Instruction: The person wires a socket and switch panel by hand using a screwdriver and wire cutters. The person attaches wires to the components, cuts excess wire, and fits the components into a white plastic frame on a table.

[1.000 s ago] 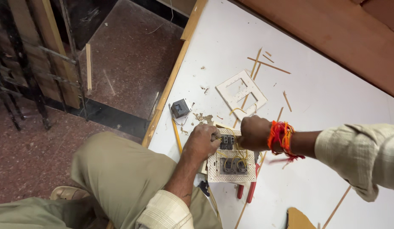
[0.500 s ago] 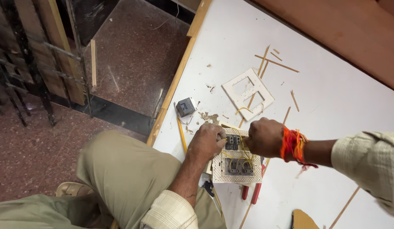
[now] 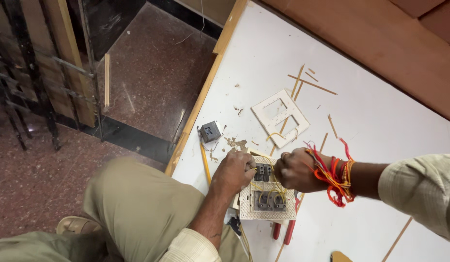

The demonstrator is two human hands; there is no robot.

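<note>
Near the table [image 3: 380,126] edge, you are bracing the white switch module [image 3: 267,194] with your left hand [image 3: 234,171], grip closed on its upper corner. Your right hand [image 3: 297,170] is pinching at the yellow wires [image 3: 264,187], though I cannot tell what it is clamping. Keep the module pressed flat, working one wire at a time.

A speckled reddish-brown stone floor [image 3: 152,73] fills the left, a black metal grille [image 3: 26,82] at upper left.
</note>
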